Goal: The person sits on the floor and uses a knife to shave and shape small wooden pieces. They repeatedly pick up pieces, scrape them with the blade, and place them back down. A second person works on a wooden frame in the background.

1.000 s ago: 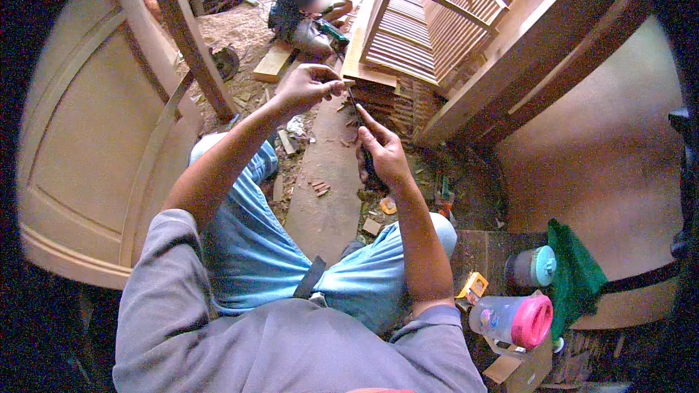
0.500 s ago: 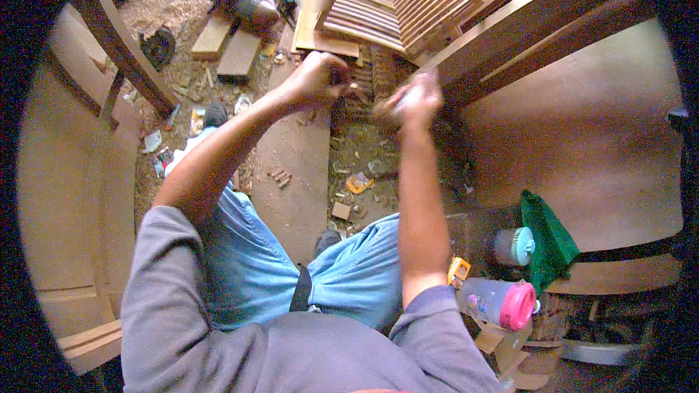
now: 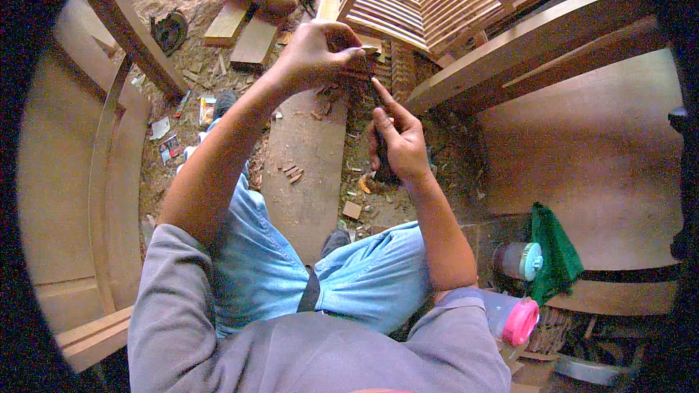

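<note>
currently, a small pale piece (image 3: 370, 42) is pinched at the fingertips of the left hand (image 3: 317, 58); the exact shape of the piece is too small to be told. a slender dark tool (image 3: 370, 73) is grasped in the right hand (image 3: 403, 144), with the index finger extended along it and the other fingers curled. the tool is directed from the right fingers toward the left fingertips; whether the small pale piece is touched by it cannot be told.

below the fingers, a long flat board (image 3: 306, 167) is laid on the littered floor (image 3: 196, 0), and short reddish offcuts (image 3: 293, 173) are scattered on the board. beyond the fingers and to the right, a slatted wooden frame (image 3: 451, 0) is located. beyond the fingers and to the left, a thick wooden block (image 3: 255, 42) is placed. on the near side of the right fingers, farther right, a pink-lidded container (image 3: 519, 322), a blue-lidded container (image 3: 520, 260) and a green cloth (image 3: 553, 255) are grouped.
</note>
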Tool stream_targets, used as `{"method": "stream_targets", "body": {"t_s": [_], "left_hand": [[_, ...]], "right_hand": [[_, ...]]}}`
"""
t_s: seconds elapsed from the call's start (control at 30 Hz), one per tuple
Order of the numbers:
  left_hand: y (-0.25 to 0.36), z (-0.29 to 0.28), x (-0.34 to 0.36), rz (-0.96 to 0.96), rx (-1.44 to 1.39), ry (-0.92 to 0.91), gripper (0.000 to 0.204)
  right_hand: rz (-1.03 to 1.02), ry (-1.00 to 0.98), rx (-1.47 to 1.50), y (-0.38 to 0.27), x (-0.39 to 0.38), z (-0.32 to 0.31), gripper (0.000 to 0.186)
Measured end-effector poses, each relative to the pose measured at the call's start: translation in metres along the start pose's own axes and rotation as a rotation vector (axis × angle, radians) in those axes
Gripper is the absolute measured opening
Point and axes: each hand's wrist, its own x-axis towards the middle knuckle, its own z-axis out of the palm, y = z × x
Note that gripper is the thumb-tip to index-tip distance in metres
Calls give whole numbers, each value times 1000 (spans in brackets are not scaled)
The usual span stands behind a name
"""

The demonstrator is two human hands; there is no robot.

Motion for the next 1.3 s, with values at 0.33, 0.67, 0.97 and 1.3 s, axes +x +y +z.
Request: {"method": "stream_targets", "body": {"t_s": [0.33,0.67,0.97,1.3], "left_hand": [[6,-3,-4,-101,0,-12,19],[1,19,-3,-71,-115,-177,26],[-6,4,1,-293,-409,-7,28],[-12,6,1,-244,-270,-93,32]], "right_hand": [[-11,96,23,12,-11,20,50],[-90,936,391,0,22,-67,40],[-18,77,146,24,5,-14,45],[-103,111,-67,28,14,-7,33]]}}
